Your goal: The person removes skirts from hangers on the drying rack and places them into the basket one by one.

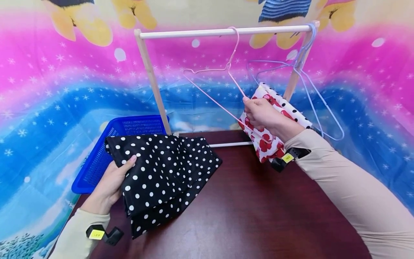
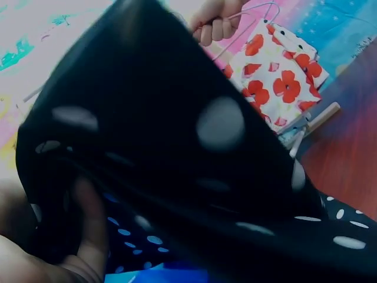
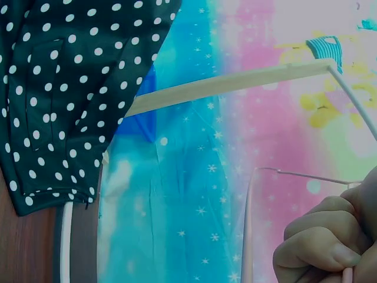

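Note:
My left hand grips the left edge of a black garment with white polka dots, thumb on top. The folded cloth spreads over the table's left side and hides most of those fingers; in the left wrist view it fills much of the picture. With curled fingers my right hand holds the right arm of a pink wire hanger. The hanger's hook is at the rail of a small rack. Just behind that hand hangs a white cloth with red flowers, partly covered by the hand and wrist.
A blue plastic basket stands at the left, behind the polka-dot garment. Blue-purple hangers hang at the rack's right end, near a white cloth with black dots. The dark red tabletop extends in front; a patterned curtain surrounds it.

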A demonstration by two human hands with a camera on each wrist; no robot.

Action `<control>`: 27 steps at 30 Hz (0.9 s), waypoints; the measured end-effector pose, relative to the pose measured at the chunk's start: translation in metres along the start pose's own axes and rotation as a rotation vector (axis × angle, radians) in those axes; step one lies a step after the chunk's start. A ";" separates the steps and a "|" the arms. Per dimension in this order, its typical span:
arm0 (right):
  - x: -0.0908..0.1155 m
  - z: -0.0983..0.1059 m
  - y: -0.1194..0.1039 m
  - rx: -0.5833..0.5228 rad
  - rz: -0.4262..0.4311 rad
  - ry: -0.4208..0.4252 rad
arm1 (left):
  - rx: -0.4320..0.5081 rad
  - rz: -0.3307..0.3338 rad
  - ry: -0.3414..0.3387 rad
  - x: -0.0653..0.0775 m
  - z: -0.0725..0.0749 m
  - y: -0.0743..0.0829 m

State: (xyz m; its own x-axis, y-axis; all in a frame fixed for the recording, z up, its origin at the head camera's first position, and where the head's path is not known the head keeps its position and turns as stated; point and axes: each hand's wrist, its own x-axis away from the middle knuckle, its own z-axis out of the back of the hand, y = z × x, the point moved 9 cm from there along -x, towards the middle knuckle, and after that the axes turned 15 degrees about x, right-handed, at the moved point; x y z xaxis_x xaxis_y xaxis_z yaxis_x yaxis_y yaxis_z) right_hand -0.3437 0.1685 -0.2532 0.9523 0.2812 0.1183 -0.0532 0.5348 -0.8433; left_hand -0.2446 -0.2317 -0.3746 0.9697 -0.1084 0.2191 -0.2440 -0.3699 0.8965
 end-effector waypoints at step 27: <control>-0.001 -0.008 -0.006 0.055 0.003 0.006 | 0.014 0.012 0.014 0.000 0.000 0.002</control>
State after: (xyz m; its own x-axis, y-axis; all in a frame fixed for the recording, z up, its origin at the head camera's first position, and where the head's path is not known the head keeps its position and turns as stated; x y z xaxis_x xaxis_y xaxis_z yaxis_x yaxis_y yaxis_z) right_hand -0.3418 0.1590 -0.2524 0.9538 0.2786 0.1127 -0.0723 0.5767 -0.8137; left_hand -0.2451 -0.2324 -0.3733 0.9667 -0.1004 0.2355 -0.2560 -0.3812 0.8883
